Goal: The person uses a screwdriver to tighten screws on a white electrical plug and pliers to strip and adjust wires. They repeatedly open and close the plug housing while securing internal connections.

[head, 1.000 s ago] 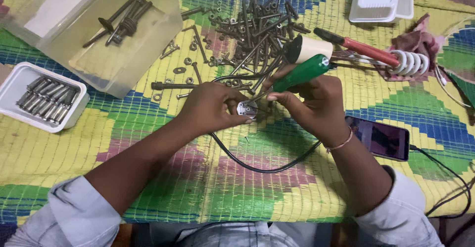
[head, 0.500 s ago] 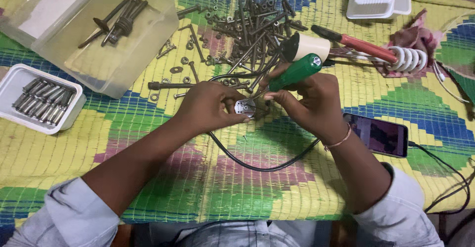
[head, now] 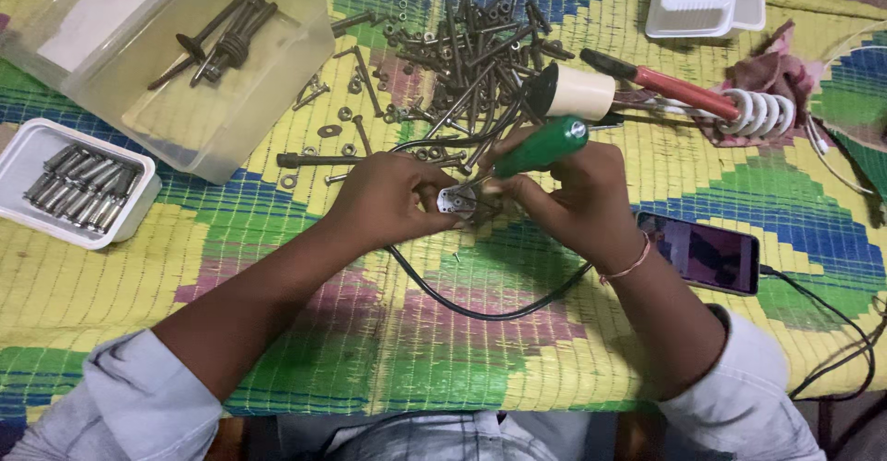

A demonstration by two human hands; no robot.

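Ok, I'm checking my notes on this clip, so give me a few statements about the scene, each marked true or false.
1. The right hand holds a green-handled screwdriver. True.
2. The left hand is holding the phone. False: it grips a small metal part; the phone lies on the mat.
3. The white tray holds bolts. True.
4. The clear tub is empty. False: it holds dark bolts.

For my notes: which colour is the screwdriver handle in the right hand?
Green screwdriver handle, seen in the head view.

Woven mat (head: 277, 350), bolts (head: 471, 45), phone (head: 707, 253), perhaps charging
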